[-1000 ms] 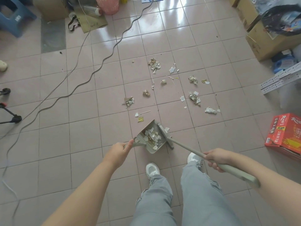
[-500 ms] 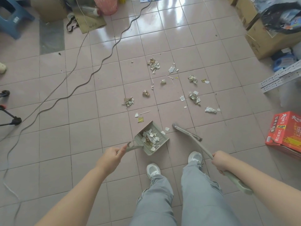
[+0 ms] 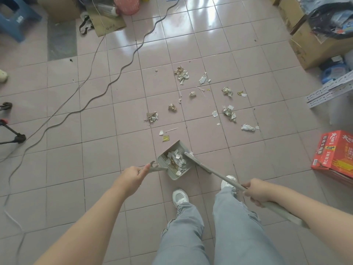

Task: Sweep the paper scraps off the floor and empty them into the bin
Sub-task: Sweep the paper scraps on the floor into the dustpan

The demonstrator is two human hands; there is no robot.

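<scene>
Nearest the person, the dustpan handle [image 3: 152,168] is pinched by the left hand [image 3: 131,176], its fingers curled round the grey stem, while the broom handle [image 3: 223,178] is gripped by the right hand [image 3: 256,191], the fingers wrapped fully about it. Just beyond the shoes [image 3: 179,197], the dustpan [image 3: 179,147] is set on the floor [image 3: 95,131] with its mouth turned away and to the right. A heap of paper scraps [image 3: 176,159] is seen inside it, against the toothed back wall. The broom head [image 3: 198,163] is laid across that mouth, touching the heap. The step in hand is judged to be the gathering of scraps into the pan, and it is only partly done. Just beyond the pan's far corner a yellow piece [image 3: 165,138] is found. Farther out, crumpled clusters [image 3: 229,113] are scattered over the middle tiles, and the farthest clump [image 3: 181,73] lies toward the far edge of the floor. For the next move, the broom would need to be carried out past the nearest pieces and drawn back toward the mouth, with the pan kept flat against the tiles. A grey cable [image 3: 118,73] is trailed across the left part of the floor, well apart from the scraps. No bin can be identified with certainty.
</scene>
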